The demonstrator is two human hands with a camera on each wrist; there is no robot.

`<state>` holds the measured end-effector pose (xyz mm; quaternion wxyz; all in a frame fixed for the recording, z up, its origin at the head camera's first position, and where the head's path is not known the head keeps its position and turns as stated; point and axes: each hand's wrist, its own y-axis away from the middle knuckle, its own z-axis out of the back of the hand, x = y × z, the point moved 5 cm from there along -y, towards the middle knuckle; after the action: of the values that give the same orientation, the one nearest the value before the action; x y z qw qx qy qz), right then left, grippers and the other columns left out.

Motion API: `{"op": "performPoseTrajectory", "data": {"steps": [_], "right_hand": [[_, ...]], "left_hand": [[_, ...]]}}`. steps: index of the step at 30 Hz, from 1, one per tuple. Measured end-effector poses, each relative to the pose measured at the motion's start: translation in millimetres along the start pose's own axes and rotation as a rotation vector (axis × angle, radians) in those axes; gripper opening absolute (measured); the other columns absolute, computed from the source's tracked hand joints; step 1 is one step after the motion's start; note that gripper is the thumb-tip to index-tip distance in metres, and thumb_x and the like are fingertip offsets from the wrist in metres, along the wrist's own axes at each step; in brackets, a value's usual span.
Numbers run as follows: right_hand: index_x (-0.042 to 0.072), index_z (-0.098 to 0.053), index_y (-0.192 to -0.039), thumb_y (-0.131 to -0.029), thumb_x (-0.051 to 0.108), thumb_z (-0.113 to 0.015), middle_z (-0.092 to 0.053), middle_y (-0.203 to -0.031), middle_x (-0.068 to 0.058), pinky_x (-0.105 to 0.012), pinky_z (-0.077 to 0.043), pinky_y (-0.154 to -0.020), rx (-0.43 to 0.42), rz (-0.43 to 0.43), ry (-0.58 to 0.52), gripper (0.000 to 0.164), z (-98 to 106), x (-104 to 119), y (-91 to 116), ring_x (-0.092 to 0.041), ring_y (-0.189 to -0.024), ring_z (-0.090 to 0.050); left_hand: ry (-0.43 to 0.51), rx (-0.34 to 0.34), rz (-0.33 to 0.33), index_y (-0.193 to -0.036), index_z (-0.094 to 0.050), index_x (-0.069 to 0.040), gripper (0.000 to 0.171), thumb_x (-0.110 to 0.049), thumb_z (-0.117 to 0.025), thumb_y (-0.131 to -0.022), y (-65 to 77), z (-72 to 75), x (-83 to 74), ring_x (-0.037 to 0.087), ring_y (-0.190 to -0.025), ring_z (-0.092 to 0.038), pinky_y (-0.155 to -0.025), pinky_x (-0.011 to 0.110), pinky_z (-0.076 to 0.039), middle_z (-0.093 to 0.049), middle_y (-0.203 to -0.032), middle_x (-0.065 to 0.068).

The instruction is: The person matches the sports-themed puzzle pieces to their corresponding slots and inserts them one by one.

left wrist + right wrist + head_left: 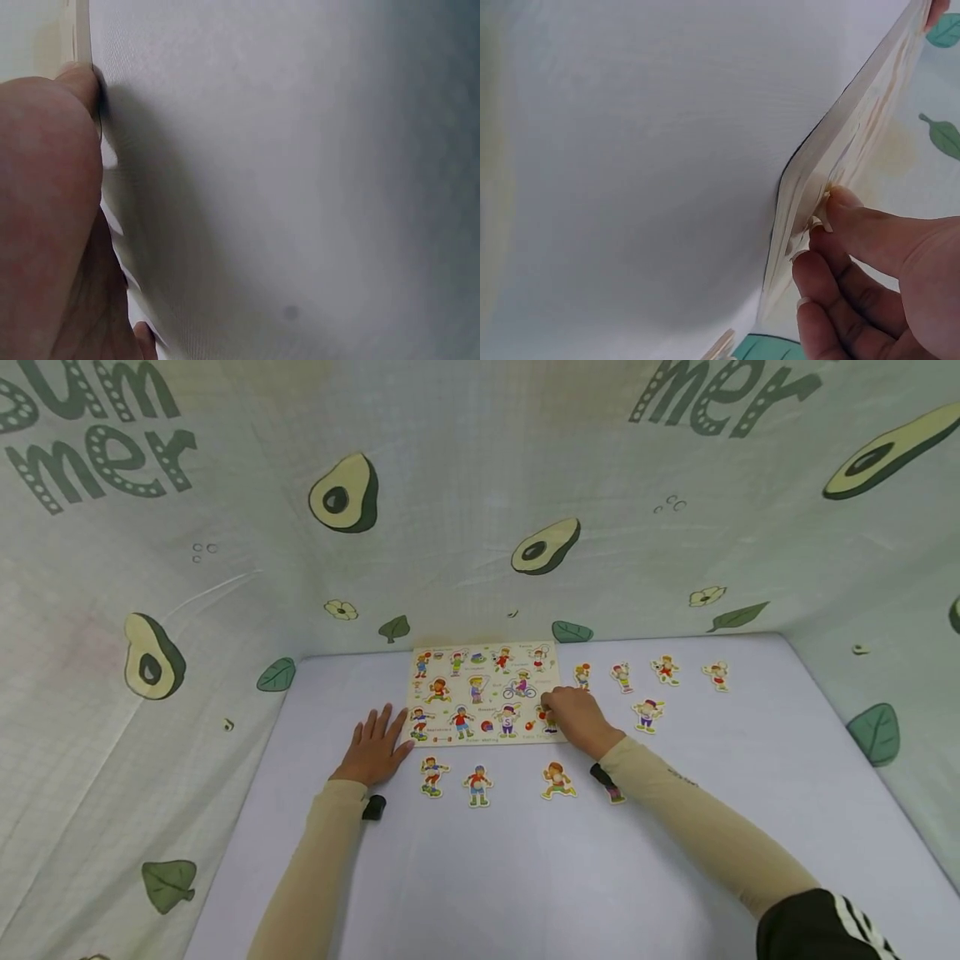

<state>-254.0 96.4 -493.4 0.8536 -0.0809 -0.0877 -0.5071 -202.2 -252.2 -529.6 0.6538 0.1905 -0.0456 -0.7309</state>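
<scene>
The right hand (581, 718) covers most of the puzzle piece (550, 724) at the near right corner of the puzzle board (495, 700), so its figure is hard to make out; only a strip shows, just left of and below the fingertips. In the right wrist view the thumb and forefinger close narrowly on a thin edge there, pinching it against the board's face, the other fingers curled beneath; whether the piece is fully seated cannot be told. The left hand (372, 747) lies flat with fingers spread wide, touching the board's left edge; its wrist view shows little beyond the heel of the hand, a thumb at that edge, and blurred white table (480, 893). A loose runner piece (558, 781) lies near the board, left of a piece (617, 795) mostly hidden by the right wrist and its dark camera (601, 774). Beyond the right hand, a ball-player piece (582, 673) has its lower part covered. A black sleeve (806, 927) is cut off at the near right.
</scene>
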Motion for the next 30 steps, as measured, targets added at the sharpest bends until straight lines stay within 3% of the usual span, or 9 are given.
{"op": "performPoseTrajectory", "data": {"steps": [7,15,19,24,30], "right_hand": [[0.002,-0.075,-0.101,-0.093,0.007,-0.081,-0.071,-0.097,-0.012,-0.042,-0.058,-0.079,-0.012,-0.004,-0.063,0.011,-2.6,-0.6,3.1,-0.028,-0.088,-0.067],[0.006,-0.08,-0.107,-0.09,0.003,-0.083,-0.077,-0.096,-0.009,-0.042,-0.058,-0.075,-0.065,0.003,0.052,0.018,1.5,4.5,15.8,-0.029,-0.085,-0.069],[0.005,-0.078,-0.117,-0.09,0.006,-0.083,-0.079,-0.108,-0.012,-0.046,-0.06,-0.083,-0.045,-0.001,0.057,0.027,6.7,5.0,22.3,-0.032,-0.094,-0.071],[0.001,-0.073,-0.125,-0.091,0.009,-0.084,-0.075,-0.126,-0.017,-0.051,-0.056,-0.096,-0.051,-0.054,0.019,0.037,19.3,-7.8,32.7,-0.038,-0.113,-0.07],[-0.003,-0.072,-0.124,-0.091,0.009,-0.084,-0.073,-0.127,-0.02,-0.055,-0.053,-0.1,-0.07,-0.087,0.059,0.037,29.8,-30.9,47.3,-0.04,-0.116,-0.067]], "left_hand": [[0.009,-0.004,-0.001,-0.171,-0.014,-0.012,0.074,-0.044,-0.045,-0.113,-0.2,-2.1,1.5,0.048,-0.162,0.002,-0.129,0.063,0.0,-0.001,-0.177,0.022],[0.017,-0.022,-0.007,-0.171,-0.017,-0.012,0.073,-0.044,-0.047,-0.112,0.3,-2.6,1.2,0.048,-0.162,0.001,-0.129,0.063,0.0,-0.003,-0.177,0.022],[0.018,-0.034,-0.013,-0.17,-0.017,-0.011,0.073,-0.043,-0.047,-0.112,0.9,-4.2,1.6,0.048,-0.162,0.001,-0.129,0.063,-0.001,-0.003,-0.177,0.023],[0.01,-0.027,-0.015,-0.171,-0.015,-0.012,0.073,-0.045,-0.044,-0.113,0.6,-6.1,2.3,0.048,-0.162,0.002,-0.129,0.063,0.0,-0.002,-0.177,0.022],[0.019,-0.019,-0.011,-0.17,-0.016,-0.01,0.072,-0.041,-0.047,-0.113,2.9,-0.8,-0.7,0.049,-0.161,0.002,-0.129,0.064,-0.001,-0.002,-0.177,0.023]]}}
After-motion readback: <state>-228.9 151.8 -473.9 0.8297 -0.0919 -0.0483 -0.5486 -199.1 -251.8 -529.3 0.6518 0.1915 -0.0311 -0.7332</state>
